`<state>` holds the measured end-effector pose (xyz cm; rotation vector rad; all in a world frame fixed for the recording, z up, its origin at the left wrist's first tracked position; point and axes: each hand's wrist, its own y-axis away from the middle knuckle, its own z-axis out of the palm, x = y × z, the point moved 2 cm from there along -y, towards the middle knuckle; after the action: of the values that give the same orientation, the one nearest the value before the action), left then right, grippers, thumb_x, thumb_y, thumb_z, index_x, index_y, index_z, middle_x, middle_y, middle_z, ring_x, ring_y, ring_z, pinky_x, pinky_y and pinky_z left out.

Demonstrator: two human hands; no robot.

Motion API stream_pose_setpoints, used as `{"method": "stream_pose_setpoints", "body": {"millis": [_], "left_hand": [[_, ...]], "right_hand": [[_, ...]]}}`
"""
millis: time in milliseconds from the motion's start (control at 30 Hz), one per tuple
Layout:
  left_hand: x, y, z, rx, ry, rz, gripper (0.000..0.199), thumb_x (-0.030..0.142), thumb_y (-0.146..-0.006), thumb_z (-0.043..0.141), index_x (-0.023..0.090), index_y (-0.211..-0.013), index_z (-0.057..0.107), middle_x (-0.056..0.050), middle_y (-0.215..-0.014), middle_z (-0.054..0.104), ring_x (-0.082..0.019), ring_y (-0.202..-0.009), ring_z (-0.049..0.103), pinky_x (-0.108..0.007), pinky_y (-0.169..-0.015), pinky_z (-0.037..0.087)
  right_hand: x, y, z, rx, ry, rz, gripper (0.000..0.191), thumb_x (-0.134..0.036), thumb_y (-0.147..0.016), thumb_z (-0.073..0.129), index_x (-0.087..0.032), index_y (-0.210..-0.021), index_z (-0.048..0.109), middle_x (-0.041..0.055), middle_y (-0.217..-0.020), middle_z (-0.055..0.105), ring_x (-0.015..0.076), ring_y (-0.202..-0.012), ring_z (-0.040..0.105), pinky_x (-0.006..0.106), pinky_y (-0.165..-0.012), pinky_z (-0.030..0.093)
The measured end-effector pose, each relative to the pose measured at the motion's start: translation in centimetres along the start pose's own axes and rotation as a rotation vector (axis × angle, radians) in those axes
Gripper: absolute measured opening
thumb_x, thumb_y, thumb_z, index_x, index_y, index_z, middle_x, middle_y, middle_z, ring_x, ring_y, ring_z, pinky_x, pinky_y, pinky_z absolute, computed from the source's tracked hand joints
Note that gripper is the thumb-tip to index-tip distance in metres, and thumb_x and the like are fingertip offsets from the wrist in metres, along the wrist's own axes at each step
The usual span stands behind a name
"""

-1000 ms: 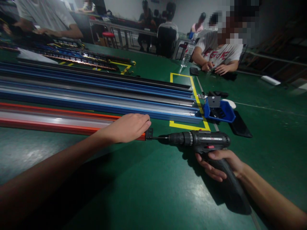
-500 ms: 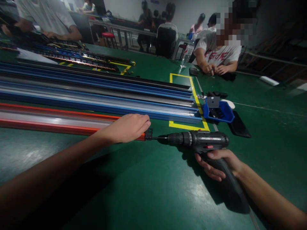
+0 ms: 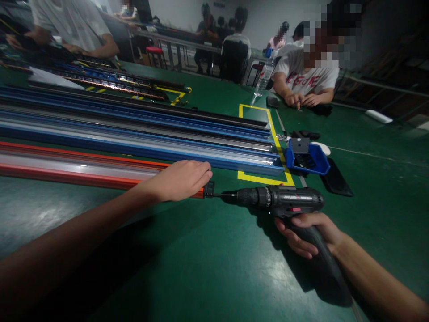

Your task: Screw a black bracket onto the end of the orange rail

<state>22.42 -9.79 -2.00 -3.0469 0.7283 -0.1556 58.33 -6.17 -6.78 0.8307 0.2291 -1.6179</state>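
Note:
My left hand (image 3: 186, 179) is closed over the end of an orange metal rail (image 3: 83, 167) lying on the green table. A small black end cap (image 3: 209, 188) sits at the rail's right end, just past my fingers. In my right hand (image 3: 306, 235) is a black cordless drill (image 3: 284, 198), gripped round its handle and lying on its side with the chuck to the left. Its long thin bit (image 3: 224, 195) reaches the end cap; whether a screw is at the tip cannot be made out.
Blue and black rails (image 3: 167, 134) lie in parallel behind the orange one, ending by a yellow tape outline (image 3: 264, 180). A blue parts bin (image 3: 308, 167) with black pieces and a dark phone-like slab (image 3: 337, 179) are beyond the drill. A bottle (image 3: 263, 78) stands near a seated co-worker (image 3: 304, 76).
The whole view has shifted slightly. A small light now shows on the drill below its chuck. Both hands keep their holds, and the bit stays at the end cap.

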Motion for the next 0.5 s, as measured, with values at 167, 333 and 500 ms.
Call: {"method": "stream_pose_setpoints", "body": {"millis": [167,333,500], "left_hand": [[-0.04,0.0,0.09,0.002,-0.001,0.002,0.04,0.032,-0.106,0.024,0.016,-0.102,0.061,-0.007,-0.095,0.065,-0.021,-0.086,0.062,-0.036,-0.078,0.044],[0.09,-0.07,-0.08,-0.002,0.002,-0.015,0.04,0.033,-0.106,0.025,0.016,-0.1,0.061,-0.007,-0.094,0.066,-0.021,-0.083,0.062,-0.035,-0.076,0.043],[0.06,-0.07,-0.04,-0.003,0.014,-0.013,0.041,0.033,-0.106,0.024,0.017,-0.1,0.061,-0.007,-0.094,0.066,-0.021,-0.084,0.062,-0.035,-0.077,0.043]], "right_hand": [[0.09,-0.01,0.03,0.022,-0.025,0.02,0.026,-0.024,-0.09,0.059,-0.005,-0.105,0.07,0.004,-0.075,0.066,0.0044,-0.04,0.053,0.02,-0.049,0.055],[0.2,0.12,-0.16,0.05,-0.021,-0.011,0.028,-0.026,-0.088,0.062,-0.004,-0.103,0.071,0.0052,-0.072,0.066,0.0051,-0.037,0.05,0.02,-0.045,0.053],[0.25,0.12,-0.28,0.07,0.001,0.005,0.027,-0.027,-0.087,0.062,-0.006,-0.101,0.072,0.0049,-0.071,0.066,0.0052,-0.036,0.049,0.02,-0.044,0.053]]}}
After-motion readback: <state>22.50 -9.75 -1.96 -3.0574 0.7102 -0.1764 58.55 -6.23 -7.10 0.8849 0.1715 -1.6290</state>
